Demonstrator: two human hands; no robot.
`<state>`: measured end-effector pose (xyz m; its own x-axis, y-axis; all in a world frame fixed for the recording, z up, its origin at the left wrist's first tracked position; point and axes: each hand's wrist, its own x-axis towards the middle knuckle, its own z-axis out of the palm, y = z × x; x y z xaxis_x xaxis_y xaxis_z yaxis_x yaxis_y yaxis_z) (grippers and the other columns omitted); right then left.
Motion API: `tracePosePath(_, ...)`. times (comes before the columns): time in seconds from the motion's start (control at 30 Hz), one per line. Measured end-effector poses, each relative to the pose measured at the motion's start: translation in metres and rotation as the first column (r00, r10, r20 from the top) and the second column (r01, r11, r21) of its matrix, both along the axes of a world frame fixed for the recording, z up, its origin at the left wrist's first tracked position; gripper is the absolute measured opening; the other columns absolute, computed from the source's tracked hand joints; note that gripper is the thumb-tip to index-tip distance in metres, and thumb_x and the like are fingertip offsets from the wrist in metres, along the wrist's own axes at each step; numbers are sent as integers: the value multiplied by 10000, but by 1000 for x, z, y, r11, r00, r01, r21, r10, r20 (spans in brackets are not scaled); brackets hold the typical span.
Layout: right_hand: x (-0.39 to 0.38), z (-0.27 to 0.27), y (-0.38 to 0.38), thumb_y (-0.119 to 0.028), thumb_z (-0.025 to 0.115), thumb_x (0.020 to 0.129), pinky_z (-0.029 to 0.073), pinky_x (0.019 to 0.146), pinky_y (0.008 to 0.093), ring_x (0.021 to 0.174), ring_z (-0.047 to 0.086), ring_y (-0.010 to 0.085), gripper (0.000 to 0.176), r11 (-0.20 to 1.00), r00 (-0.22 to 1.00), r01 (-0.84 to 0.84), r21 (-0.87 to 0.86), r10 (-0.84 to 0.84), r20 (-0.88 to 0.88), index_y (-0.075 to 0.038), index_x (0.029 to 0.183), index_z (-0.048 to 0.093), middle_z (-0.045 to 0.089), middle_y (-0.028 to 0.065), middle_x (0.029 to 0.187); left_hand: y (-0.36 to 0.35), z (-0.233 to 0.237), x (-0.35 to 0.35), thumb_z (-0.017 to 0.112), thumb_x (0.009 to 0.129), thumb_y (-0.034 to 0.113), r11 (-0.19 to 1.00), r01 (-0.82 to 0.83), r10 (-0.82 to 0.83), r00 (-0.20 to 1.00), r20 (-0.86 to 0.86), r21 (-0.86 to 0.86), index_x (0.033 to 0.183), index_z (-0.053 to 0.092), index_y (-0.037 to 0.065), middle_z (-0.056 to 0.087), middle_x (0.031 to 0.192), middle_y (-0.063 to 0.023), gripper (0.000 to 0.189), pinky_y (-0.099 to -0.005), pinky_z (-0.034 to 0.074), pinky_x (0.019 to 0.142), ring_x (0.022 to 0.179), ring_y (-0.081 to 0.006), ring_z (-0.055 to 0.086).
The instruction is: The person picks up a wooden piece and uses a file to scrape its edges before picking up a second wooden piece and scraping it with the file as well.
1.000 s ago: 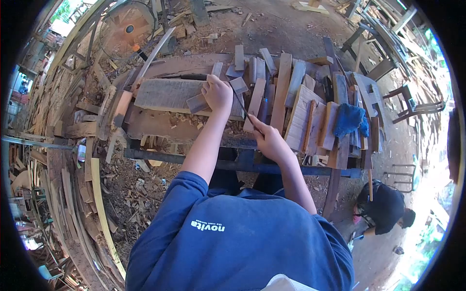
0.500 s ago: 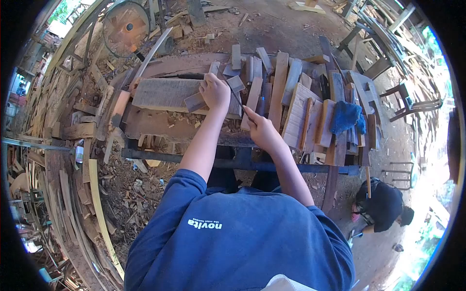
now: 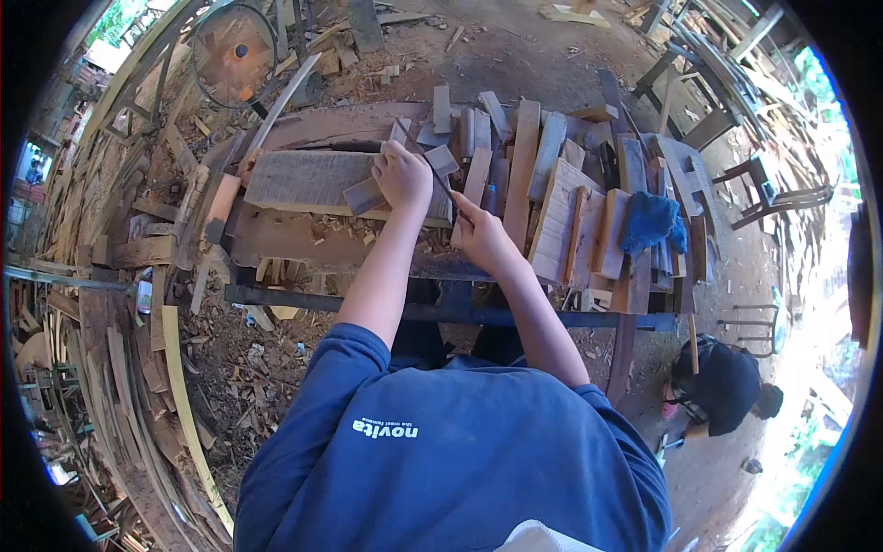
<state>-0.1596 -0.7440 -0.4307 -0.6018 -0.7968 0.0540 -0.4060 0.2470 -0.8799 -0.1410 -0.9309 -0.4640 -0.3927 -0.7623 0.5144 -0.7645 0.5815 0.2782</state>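
My left hand (image 3: 403, 175) is closed around a short wooden block (image 3: 365, 196), pressing it down over a thick grey plank (image 3: 299, 179) on the workbench. Both ends of the block stick out beside the fingers; its middle is hidden under the hand. In my right hand (image 3: 485, 241) is the handle end of a long, thin, dark file (image 3: 440, 178). The file slants up and left, along the right side of my left hand, against or very near the block. Whether it touches the wood cannot be made out.
Several wood pieces (image 3: 521, 175) lie side by side on the bench's right half, with a blue cloth (image 3: 649, 224) on top. A round fan (image 3: 236, 55) stands beyond the bench at left. At lower right a person (image 3: 717, 385) in dark clothes bends low. Wood scraps cover the ground.
My right hand has slid slightly up and left, and the file now reaches farther past my left hand. My left hand stays on the block. The whole view has shifted a little.
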Motion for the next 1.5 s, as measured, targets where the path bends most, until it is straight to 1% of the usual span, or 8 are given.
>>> tracePosePath(0.17, 29, 30, 56, -72, 459, 950, 494, 860, 496, 1015, 611, 481, 461, 996, 999, 17, 82, -20, 31, -118, 1408, 489, 635, 340, 1013, -2, -4, -2, 544, 865, 184, 999, -23, 23, 1000, 5, -28, 985, 479, 32, 644, 962, -164, 205, -493, 458, 859, 958, -365, 601)
tracePosePath(0.4, 20, 36, 18, -54, 479, 946, 492, 883, 439, 1042, 610, 473, 449, 987, 998, 63, 145, -66, 14, -86, 1393, 505, 633, 343, 1024, -2, -7, -2, 550, 870, 199, 999, -29, 30, 999, 32, -31, 1003, 481, 24, 638, 976, -163, 230, -495, 464, 853, 971, -364, 601)
tracePosePath(0.6, 11, 35, 4, -104, 456, 956, 480, 829, 541, 961, 612, 510, 441, 970, 999, 2, 243, 6, -32, -82, 1396, 455, 623, 366, 963, 0, -6, 0, 572, 857, 197, 998, -38, 41, 998, 45, -52, 1019, 466, -5, 616, 1026, -174, 280, -465, 463, 856, 992, -341, 586)
tracePosePath(0.77, 25, 44, 38, -104, 467, 941, 471, 803, 591, 908, 608, 541, 236, 860, 997, -2, 511, 44, -70, 7, 1147, 436, 630, 370, 896, -2, -6, 0, 578, 855, 194, 1000, 2, -2, 1000, 26, -7, 1019, 472, -7, 615, 1008, -173, 281, -465, 467, 848, 995, -347, 589)
tracePosePath(1.2, 6, 35, 12, -98, 497, 902, 496, 842, 562, 968, 625, 508, 226, 847, 984, 1, 531, 93, -150, 29, 1088, 481, 650, 341, 972, -5, -12, 1, 575, 846, 181, 991, -38, 32, 998, -46, -125, 961, 466, 10, 604, 896, -143, 234, -482, 470, 832, 906, -344, 600)
tracePosePath(1.3, 10, 36, 34, -67, 462, 891, 488, 886, 571, 1013, 617, 518, 239, 805, 942, -111, 583, 272, -196, 17, 1115, 468, 642, 356, 1001, -5, -12, 0, 568, 845, 172, 992, -35, 31, 999, -36, -124, 966, 464, 10, 604, 895, -144, 227, -478, 466, 806, 895, -342, 599)
tracePosePath(1.37, 23, 78, 31, -68, 475, 885, 484, 897, 567, 1026, 613, 515, 255, 761, 995, -49, 647, 93, -34, 13, 1127, 469, 642, 350, 1025, -4, -14, -1, 556, 851, 162, 991, -22, 18, 999, -31, -132, 961, 462, 15, 602, 907, -145, 207, -488, 454, 800, 906, -342, 593)
tracePosePath(1.5, 10, 61, 1, -75, 488, 879, 484, 904, 561, 1034, 613, 507, 267, 785, 994, -51, 618, 101, -47, 16, 1130, 470, 638, 346, 1053, -1, -8, 1, 546, 859, 155, 998, -3, 0, 999, -47, -61, 965, 460, 16, 601, 926, -146, 195, -509, 442, 817, 940, -346, 588)
